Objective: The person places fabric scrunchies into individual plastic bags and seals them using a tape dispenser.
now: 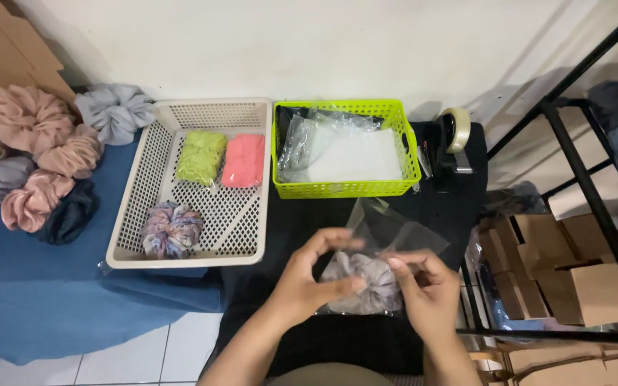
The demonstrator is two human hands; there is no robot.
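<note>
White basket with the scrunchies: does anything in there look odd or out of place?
One thing: in the white plastic basket, the green scrunchie and pink scrunchie lie bagged, while the multicoloured scrunchie sits loose, unbagged.

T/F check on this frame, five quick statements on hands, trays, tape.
1. Both hands, left hand and right hand, are on a grey scrunchie in a clear plastic bag. True.
2. The beige tray holds five items. False: three, green, pink and multicoloured.
3. The green basket holds clear bags. True.
4. The tape dispenser sits left of the beige tray. False: right of the green basket.
5. Loose scrunchies lie on the blue cloth. True.
</note>
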